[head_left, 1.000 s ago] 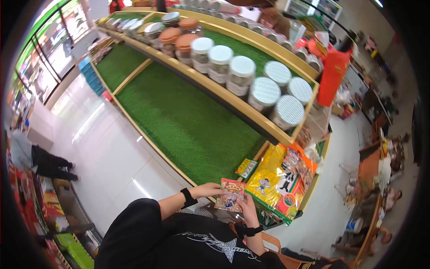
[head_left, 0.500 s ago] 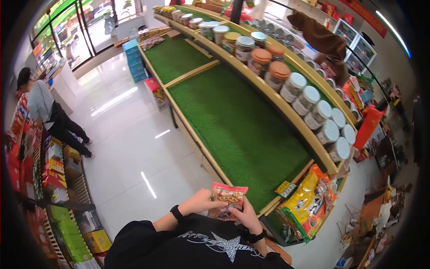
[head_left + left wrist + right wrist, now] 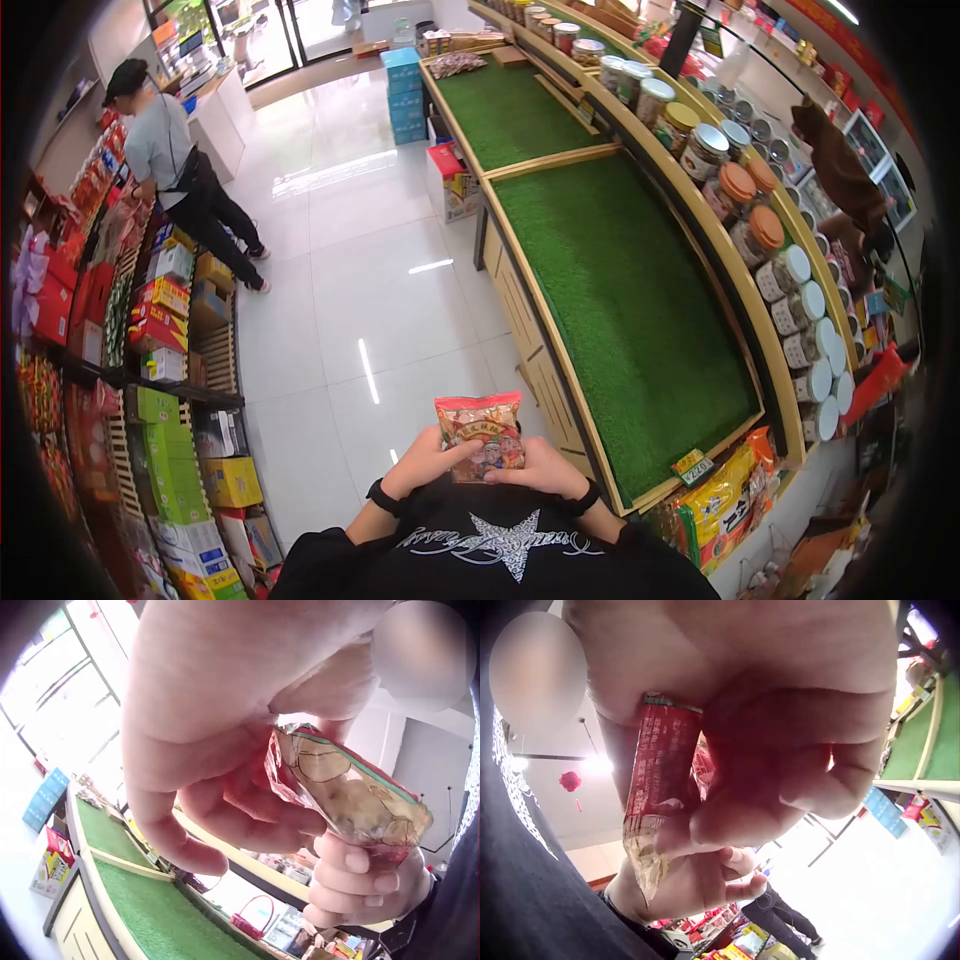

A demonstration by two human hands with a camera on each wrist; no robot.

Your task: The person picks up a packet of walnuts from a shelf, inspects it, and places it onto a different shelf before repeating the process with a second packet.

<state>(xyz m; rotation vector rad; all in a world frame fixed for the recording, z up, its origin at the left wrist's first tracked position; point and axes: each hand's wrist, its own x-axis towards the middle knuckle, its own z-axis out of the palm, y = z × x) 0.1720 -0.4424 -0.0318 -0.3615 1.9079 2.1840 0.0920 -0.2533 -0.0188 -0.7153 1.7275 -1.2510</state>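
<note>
A red-topped snack packet with printed cartoon figures is held up in front of the black shirt, its printed front toward the head camera. My left hand grips its left side, thumb across the front. On the other side my right hand holds the lower right corner, thumb on the front and fingers behind. From the left wrist, the packet's pale patterned side shows between both hands. The right wrist view catches its red edge with printed text, the fingers curled behind it.
A display stand with green turf runs along the right, topped by a row of lidded jars. Yellow snack bags lie at its near end. Shelves of boxes line the left. Another person stands there, beyond the tiled floor.
The head view has swung left, so the stand shifts right and more of the left shelves shows. Both hands keep hold of the packet, now central before the chest.
</note>
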